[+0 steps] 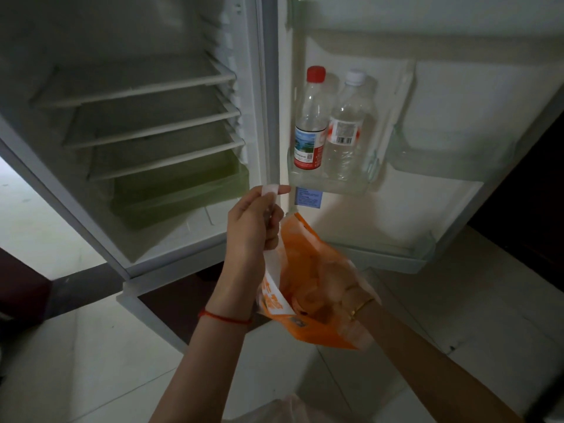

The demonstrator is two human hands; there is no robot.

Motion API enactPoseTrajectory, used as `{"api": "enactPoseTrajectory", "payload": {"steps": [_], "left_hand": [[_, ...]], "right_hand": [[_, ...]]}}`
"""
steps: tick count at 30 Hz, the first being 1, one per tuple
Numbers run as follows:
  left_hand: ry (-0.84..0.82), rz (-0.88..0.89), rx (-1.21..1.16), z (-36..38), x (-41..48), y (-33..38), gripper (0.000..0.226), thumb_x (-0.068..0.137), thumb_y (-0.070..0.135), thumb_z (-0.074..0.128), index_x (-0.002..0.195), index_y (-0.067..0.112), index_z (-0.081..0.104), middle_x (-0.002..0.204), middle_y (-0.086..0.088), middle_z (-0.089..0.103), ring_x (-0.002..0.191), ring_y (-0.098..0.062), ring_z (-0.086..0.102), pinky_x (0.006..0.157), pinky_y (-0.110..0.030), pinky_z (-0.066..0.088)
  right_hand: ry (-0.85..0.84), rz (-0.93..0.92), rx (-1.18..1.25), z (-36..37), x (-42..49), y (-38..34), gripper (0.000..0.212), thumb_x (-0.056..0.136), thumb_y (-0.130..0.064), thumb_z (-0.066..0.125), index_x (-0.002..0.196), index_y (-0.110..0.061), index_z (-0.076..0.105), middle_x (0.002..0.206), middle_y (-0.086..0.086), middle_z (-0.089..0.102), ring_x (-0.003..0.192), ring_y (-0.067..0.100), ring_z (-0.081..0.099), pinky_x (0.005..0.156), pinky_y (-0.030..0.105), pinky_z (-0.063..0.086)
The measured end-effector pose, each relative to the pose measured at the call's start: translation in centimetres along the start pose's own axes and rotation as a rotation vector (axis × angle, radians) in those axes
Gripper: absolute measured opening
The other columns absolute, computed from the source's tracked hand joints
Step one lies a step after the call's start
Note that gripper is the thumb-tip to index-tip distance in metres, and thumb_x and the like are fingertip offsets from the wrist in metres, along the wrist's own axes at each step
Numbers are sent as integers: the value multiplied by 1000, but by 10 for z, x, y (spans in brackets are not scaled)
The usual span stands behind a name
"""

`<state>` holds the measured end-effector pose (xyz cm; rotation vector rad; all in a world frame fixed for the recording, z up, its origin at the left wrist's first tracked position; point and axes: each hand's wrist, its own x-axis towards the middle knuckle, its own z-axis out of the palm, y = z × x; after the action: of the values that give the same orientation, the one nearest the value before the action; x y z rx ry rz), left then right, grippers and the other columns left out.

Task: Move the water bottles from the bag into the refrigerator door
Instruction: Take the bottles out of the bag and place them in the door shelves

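A pale tiled floor (91, 346) runs under an open fridge (253, 87) in a dim room. Its door (457, 102) is swung out to the right. In the door's shelf (329, 186) stand two upright water bottles, touching side by side: a red-capped bottle (309, 123) on the left and a white-capped bottle (348, 126) on the right.

In front of the fridge and below that shelf, an orange bag (317, 328) hangs in the air. The left hand (253, 221) is raised, its fingers curled around the bag's white handle (270, 190), which loops over the forefinger. A red string (225, 317) circles that wrist. The right hand (345, 288) is plunged into the bag's mouth and shows only as a blur through the thin plastic. Whether its fingers are spread or closed on anything cannot be told. Both bottles in the door are well apart from either hand.

Inside the fridge are three glass shelves (146, 87) and a green drawer (180, 193) beneath them. A blue sticker (308, 196) sits on the door just under the bottles' shelf, its print too small to read. What the bag holds is hard to make out. The door's right side and the fridge's top are cut off by the frame.
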<state>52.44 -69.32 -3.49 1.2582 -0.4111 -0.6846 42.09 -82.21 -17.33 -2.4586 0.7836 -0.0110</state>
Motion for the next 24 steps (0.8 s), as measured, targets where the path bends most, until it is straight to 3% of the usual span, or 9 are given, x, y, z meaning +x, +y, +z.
{"api": "enactPoseTrajectory", "payload": {"steps": [3, 6, 10, 13, 16, 20, 24], "left_hand": [[28, -3, 7, -3, 6, -3, 30, 102, 11, 40, 106, 9, 70, 55, 2, 41, 39, -5, 28, 37, -17, 23], [55, -16, -9, -6, 13, -8, 29, 101, 10, 41, 104, 9, 70, 54, 2, 41, 38, -6, 27, 36, -16, 22], [113, -34, -19, -10, 22, -17, 26, 100, 8, 41, 102, 5, 67, 54, 0, 40, 35, -5, 25, 36, -15, 20], [149, -44, -10, -17, 28, -22, 29, 100, 7, 40, 99, 9, 69, 49, 3, 41, 34, -4, 25, 36, -15, 20], [182, -61, -4, -25, 33, -26, 27, 100, 8, 42, 101, 8, 69, 45, 7, 43, 35, -4, 26, 37, -16, 20], [219, -83, -22, -33, 39, -28, 26, 100, 9, 43, 105, 7, 68, 46, 6, 43, 36, -5, 27, 38, -17, 20], [203, -95, -34, -36, 43, -25, 27, 100, 10, 41, 106, 6, 67, 46, 7, 43, 35, -4, 27, 37, -16, 21]], "right_hand": [[32, 30, 52, -5, -2, 3, 66, 67, -37, 70, 127, -16, 52, 104, -1, 59, 96, 18, 58, 78, 26, 41], [137, 66, 127, -14, -1, 2, 37, 64, -40, 75, 84, -20, 51, 77, -8, 56, 73, 21, 57, 61, 25, 37], [295, 89, 261, -39, -2, -10, 45, 67, -41, 82, 90, -14, 54, 80, -2, 62, 73, 17, 60, 59, 25, 46], [412, 61, 395, -61, -8, -19, 43, 68, -34, 83, 93, -15, 53, 80, -6, 60, 72, 9, 57, 55, 15, 39], [506, -17, 414, -76, -12, -28, 41, 73, -33, 80, 96, -17, 50, 87, -10, 60, 78, 4, 58, 65, 16, 44], [652, -74, 385, -88, -2, -33, 39, 74, -31, 79, 95, -21, 48, 93, -6, 62, 87, 14, 59, 78, 29, 53], [713, -66, 414, -84, 24, -25, 40, 71, -35, 79, 93, -21, 48, 94, -4, 62, 88, 18, 60, 79, 44, 55]]}}
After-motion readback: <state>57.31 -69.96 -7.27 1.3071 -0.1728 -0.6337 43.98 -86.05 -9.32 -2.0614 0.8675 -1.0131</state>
